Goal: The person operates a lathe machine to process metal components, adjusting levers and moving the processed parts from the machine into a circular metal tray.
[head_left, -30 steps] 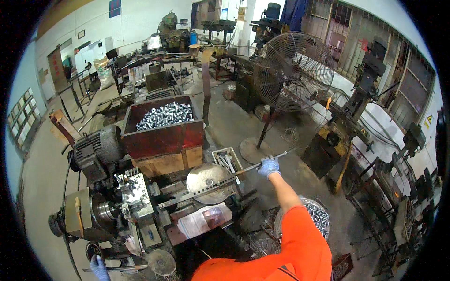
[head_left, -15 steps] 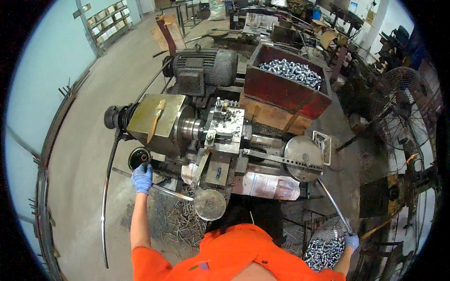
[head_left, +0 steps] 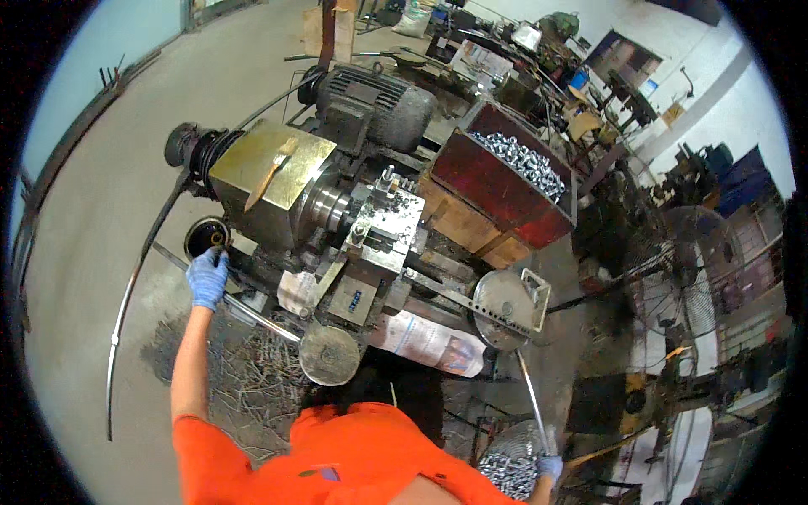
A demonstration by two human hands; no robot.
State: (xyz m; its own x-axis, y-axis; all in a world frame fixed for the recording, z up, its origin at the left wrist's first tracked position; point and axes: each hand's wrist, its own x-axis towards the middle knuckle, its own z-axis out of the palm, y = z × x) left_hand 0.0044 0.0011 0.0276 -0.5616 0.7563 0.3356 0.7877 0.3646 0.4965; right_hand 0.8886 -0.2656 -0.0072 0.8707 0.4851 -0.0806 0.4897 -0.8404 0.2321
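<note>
Blue-gloved left hand [head_left: 207, 279], fingers touching the rim of a round black wheel [head_left: 204, 237], how tightly I can't tell, gloved right hand [head_left: 550, 468], fingers curled round a smooth, shiny bar [head_left: 532, 394], lumpy metal bits [head_left: 507, 475] just beside them.

Machine workshop with lathe [head_left: 326, 207] and motor [head_left: 374, 105]

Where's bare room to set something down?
Bare: the grey concrete floor between the dark rail along the pale blue wall and the long thin metal rod; the brass-coloured housing top beside its wooden-handled brush. Crowded: round metal bowl of silvery parts by the blue-gloved right hand, and thin metal scraps by the left forearm.
</note>
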